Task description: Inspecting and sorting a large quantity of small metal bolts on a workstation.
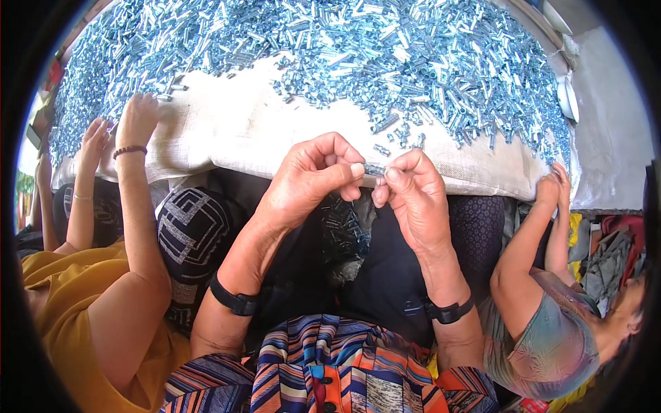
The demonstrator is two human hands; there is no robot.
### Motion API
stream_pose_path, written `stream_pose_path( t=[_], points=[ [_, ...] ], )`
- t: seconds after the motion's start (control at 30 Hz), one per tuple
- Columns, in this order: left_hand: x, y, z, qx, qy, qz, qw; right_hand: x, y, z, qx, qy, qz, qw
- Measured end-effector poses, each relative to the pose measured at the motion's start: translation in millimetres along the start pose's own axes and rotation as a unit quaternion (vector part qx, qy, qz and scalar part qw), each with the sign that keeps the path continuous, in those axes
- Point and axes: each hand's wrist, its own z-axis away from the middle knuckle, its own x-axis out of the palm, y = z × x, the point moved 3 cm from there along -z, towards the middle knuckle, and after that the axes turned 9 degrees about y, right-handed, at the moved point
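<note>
My left hand and my right hand meet in front of me at the near edge of a cloth-covered table. Thumb and fingertips of both are pinched on a small silvery metal fastener, one hand at each end. Fingers cover most of it, so its exact form is hidden. Just beyond, a few loose small metal pieces lie on the pale woven cloth. Behind them spreads a large heap of shiny bluish metal sleeves and fasteners.
Between my knees, below my hands, is a dark bag with metal pieces in it. At the left, a co-worker's hand reaches to the heap; another person's hands are at the right table edge. A pale wall stands at the right.
</note>
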Motion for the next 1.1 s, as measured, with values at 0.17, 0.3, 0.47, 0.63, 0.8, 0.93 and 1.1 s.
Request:
stream_pose_path(
  t=[0.17,0.3,0.47,0.63,0.8,0.93,1.1],
  points=[
    [-1.4,-18.1,1.7,-0.033,-0.071,0.077,0.994,-5.0,6.9,4.4,0.119,-0.072,-0.074,0.988],
    [10.2,-24.9,10.8,-0.094,-0.149,0.159,0.971,-2.8,12.3,13.0,0.187,-0.133,-0.132,0.964],
    [7.6,-29.4,14.2,-0.089,-0.148,0.153,0.973,-6.1,7.6,15.8,0.179,-0.115,-0.085,0.973],
    [-6.8,-28.6,12.4,-0.101,-0.077,-0.101,0.987,-17.3,-20.0,-10.5,-0.055,-0.049,0.34,0.937],
    [-2.8,-7.5,8.2,-0.012,-0.036,-0.292,0.956,-23.6,-39.6,-62.4,-0.162,0.064,0.53,0.83],
    [-3.4,0.3,-21.8,0.074,0.059,-0.378,0.921,-9.6,-38.8,-85.0,-0.344,-0.023,0.65,0.677],
    [9.6,-7.9,-55.9,0.25,0.128,-0.544,0.791,-3.2,-37.0,-96.9,-0.329,-0.083,0.722,0.602]
  ],
)
